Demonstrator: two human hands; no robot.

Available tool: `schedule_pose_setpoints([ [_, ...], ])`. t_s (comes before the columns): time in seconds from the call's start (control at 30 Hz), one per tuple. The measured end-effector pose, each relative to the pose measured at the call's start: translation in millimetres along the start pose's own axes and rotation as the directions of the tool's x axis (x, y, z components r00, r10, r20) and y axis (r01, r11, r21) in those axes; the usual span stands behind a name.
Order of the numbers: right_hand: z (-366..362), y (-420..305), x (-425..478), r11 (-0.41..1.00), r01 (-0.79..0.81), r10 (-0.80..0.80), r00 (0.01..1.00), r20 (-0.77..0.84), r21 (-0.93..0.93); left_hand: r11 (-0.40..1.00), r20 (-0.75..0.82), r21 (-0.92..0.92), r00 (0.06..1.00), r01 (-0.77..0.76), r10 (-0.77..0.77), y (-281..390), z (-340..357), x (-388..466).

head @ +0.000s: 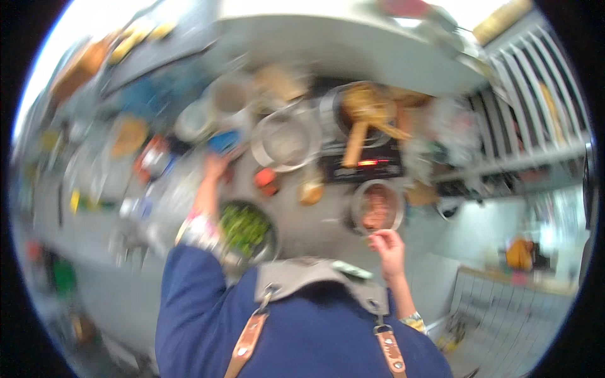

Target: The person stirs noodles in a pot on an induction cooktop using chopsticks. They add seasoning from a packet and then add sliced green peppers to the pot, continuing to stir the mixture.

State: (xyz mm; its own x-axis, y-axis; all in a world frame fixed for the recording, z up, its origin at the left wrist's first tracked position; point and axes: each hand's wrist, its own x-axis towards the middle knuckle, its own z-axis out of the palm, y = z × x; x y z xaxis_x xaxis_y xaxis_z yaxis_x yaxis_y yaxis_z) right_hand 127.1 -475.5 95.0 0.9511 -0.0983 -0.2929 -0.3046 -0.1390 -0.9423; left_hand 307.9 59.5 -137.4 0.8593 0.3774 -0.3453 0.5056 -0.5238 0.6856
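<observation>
My left hand [218,163] reaches forward to a container with a blue top [224,140]. Blur hides whether its fingers grip it. My right hand [388,245], fingertips drawn together, is at the near rim of a small metal bowl [401,208] of reddish, meat-like food [375,210]. Whether it holds the rim or something small is unclear. Chopped leafy greens [243,229] fill a bowl [272,241] by my left forearm. Between my hands lie a red object [265,177] and an onion-like piece [310,193].
A pot [331,113] with yellowish food and wooden utensils [357,141] stands on a lit induction cooktop [338,167]. Beside it sits a wide metal pan [257,151]. Clear plastic bags [177,193] crowd the left. A white slatted rack [529,160] borders the right.
</observation>
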Motion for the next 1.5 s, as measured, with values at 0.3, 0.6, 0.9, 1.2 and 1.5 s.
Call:
schedule_pose_setpoints([
  [0.3,-53,30,7,0.997,0.080,-0.080,0.997,0.020,0.023,0.921,-0.242,-0.378,0.970,-0.095,0.001,-34,-25,21],
  [0.6,-172,39,-8,0.974,0.224,-0.222,0.974,0.042,-0.036,0.889,-0.716,-0.181,0.676,-0.421,0.174,156,-40,-103],
  [0.9,-509,-48,16,0.631,0.533,-0.763,0.558,-0.327,-0.564,0.571,-0.901,-0.161,0.357,-0.805,0.248,374,44,-347],
  [1.2,-887,-393,178,-0.168,-0.011,-0.947,-0.275,0.164,-0.986,0.516,-0.752,-0.342,0.558,-0.785,0.350,524,205,-492],
  [1.5,-856,-680,183,0.495,0.082,-0.852,-0.147,-0.502,-0.865,0.765,-0.805,-0.323,0.587,-0.557,0.087,452,213,-560],
])
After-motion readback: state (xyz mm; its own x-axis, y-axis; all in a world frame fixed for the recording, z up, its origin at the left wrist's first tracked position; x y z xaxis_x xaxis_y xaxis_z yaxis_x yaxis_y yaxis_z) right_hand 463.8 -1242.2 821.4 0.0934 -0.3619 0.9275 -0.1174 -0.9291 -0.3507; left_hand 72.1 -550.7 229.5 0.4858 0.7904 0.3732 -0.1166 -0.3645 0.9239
